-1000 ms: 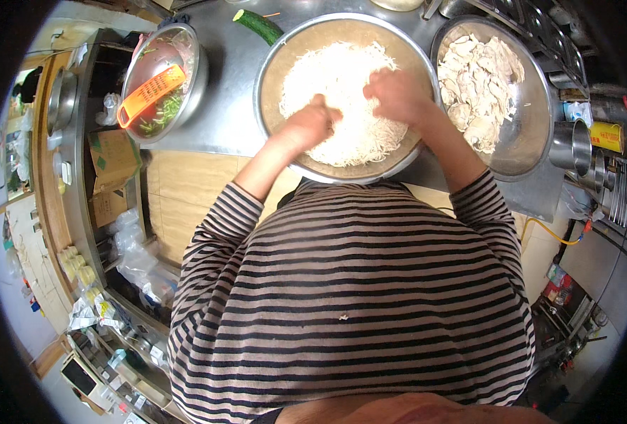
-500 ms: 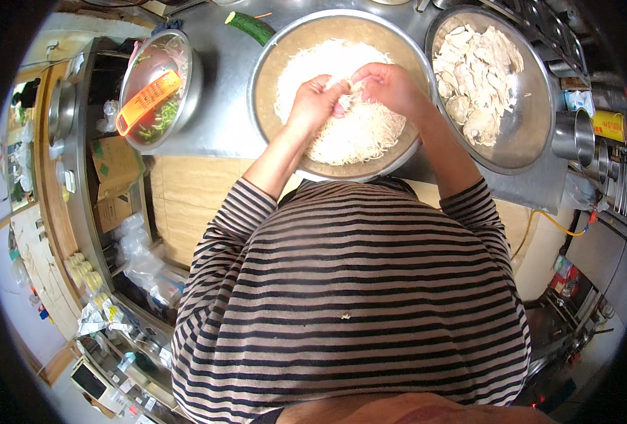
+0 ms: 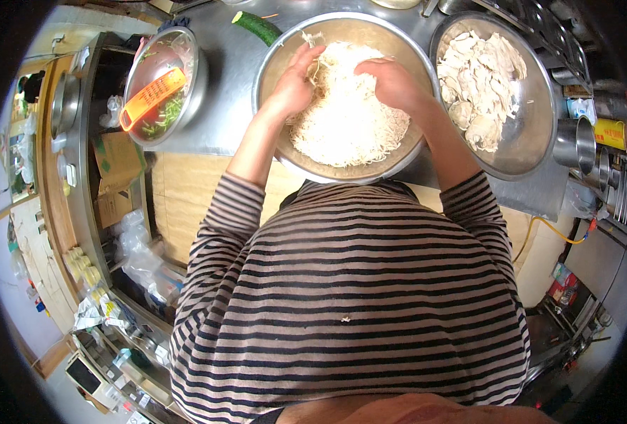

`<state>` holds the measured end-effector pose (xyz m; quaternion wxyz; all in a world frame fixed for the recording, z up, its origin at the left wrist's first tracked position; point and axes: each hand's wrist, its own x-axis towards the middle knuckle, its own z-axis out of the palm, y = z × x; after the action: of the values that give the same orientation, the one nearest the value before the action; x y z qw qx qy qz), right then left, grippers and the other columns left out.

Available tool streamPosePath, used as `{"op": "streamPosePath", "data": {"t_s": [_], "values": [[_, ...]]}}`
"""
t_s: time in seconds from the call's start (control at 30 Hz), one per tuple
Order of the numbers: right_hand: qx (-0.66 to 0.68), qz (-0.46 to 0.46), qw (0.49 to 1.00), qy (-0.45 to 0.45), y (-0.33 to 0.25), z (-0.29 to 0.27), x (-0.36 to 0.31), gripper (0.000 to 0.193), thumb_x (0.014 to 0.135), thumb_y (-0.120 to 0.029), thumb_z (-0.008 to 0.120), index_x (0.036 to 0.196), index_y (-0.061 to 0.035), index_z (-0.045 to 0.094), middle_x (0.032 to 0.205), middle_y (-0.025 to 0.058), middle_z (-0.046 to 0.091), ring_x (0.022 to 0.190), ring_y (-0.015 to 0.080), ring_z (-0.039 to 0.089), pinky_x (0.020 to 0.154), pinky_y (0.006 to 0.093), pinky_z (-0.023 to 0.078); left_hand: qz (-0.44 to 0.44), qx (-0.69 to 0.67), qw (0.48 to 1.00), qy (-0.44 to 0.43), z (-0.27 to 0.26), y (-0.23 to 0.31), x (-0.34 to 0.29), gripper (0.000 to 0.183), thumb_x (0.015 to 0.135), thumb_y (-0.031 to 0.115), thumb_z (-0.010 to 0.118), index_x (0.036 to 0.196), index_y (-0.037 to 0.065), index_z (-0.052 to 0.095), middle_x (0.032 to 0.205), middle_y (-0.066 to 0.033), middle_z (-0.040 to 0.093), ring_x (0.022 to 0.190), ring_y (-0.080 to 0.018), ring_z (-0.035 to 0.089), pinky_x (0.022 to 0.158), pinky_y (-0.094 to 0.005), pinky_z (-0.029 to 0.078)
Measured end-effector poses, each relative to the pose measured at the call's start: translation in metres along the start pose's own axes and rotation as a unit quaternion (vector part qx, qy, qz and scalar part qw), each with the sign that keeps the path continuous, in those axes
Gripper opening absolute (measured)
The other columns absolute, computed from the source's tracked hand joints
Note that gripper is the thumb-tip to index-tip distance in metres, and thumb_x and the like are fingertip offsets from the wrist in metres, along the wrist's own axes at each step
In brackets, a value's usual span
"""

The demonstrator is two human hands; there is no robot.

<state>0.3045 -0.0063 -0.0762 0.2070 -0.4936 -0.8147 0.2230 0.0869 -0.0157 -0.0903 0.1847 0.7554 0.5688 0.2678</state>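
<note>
Head view: left hand (image 3: 293,86), fingers loosely open, touches pale shreds (image 3: 349,134); right hand (image 3: 398,86), fingers curled against them, grip unclear. Shreds look light, soft, breakable, best cupped from beneath.

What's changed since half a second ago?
The left hand parted from the right hand, swinging left and forward; pale shreds now show at its fingertips, grip unclear. The right hand stayed over the right half of the steel bowl. The orange grater and cucumber stayed put.

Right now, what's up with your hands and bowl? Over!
Left hand: touching pale strands. Right hand: at pale shreds, both grips unclear. Shreds heaped in middle bowl. Second bowl close on right.
</note>
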Motion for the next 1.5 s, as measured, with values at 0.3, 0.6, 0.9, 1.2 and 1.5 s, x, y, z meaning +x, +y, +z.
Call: {"op": "streamPosePath", "data": {"t_s": [0.3, 0.6, 0.9, 1.2, 1.5], "values": [[-0.023, 0.039, 0.975, -0.220, -0.017, -0.008, 0.004, 0.032, 0.075, 0.005, 0.050, 0.103, -0.0049, 0.061, 0.105, 0.0140, 0.062, 0.102, 0.0288, 0.056, 0.087, 0.0381, 0.045, -0.071, 0.064, 0.977, -0.191, -0.010, 0.010, -0.013, 0.028, 0.080, 0.007, 0.054, 0.106, 0.011, 0.064, 0.090, -0.0186, 0.065, 0.083, -0.0330, 0.062, 0.076, -0.0376, 0.049], [-0.078, -0.080, 0.956, -0.271, -0.015, 0.012, -0.013, 0.031, 0.070, 0.006, 0.055, 0.095, -0.0075, 0.066, 0.100, 0.0137, 0.063, 0.097, 0.0314, 0.057, 0.082, 0.0389, 0.046, -0.030, 0.073, 0.909, -0.410, -0.008, 0.025, -0.039, 0.031, 0.077, 0.008, 0.057, 0.106, 0.016, 0.065, 0.096, -0.0152, 0.061, 0.091, -0.0317, 0.059, 0.083, -0.0360, 0.048], [0.012, 0.024, 0.985, -0.169, 0.004, 0.002, -0.002, 0.017, 0.078, 0.002, 0.050, 0.086, -0.0022, 0.065, 0.091, 0.0168, 0.062, 0.089, 0.0311, 0.060, 0.081, 0.0399, 0.047, -0.068, 0.063, 0.960, -0.266, 0.000, 0.013, -0.012, 0.028, 0.079, 0.003, 0.054, 0.105, 0.009, 0.064, 0.107, -0.0178, 0.058, 0.104, -0.0323, 0.055, 0.094, -0.0363, 0.042], [-0.097, -0.009, 0.993, -0.074, 0.002, -0.004, -0.014, 0.029, 0.079, 0.000, 0.054, 0.105, -0.0064, 0.062, 0.114, 0.0145, 0.056, 0.108, 0.0310, 0.052, 0.090, 0.0409, 0.045, -0.098, 0.167, 0.962, -0.192, -0.025, 0.002, 0.007, 0.053, 0.077, 0.007, 0.065, 0.128, 0.011, 0.051, 0.134, -0.0211, 0.039, 0.112, -0.0333, 0.052, 0.095, -0.0362, 0.046], [-0.074, 0.009, 0.988, -0.134, 0.001, -0.001, -0.032, 0.031, 0.079, -0.008, 0.059, 0.110, -0.0068, 0.062, 0.120, 0.0142, 0.054, 0.111, 0.0298, 0.051, 0.094, 0.0404, 0.042, -0.151, 0.060, 0.942, -0.293, -0.019, 0.001, -0.041, 0.021, 0.081, 0.018, 0.058, 0.096, 0.004, 0.062, 0.094, -0.0190, 0.062, 0.087, -0.0311, 0.061, 0.077, -0.0412, 0.047]]}}
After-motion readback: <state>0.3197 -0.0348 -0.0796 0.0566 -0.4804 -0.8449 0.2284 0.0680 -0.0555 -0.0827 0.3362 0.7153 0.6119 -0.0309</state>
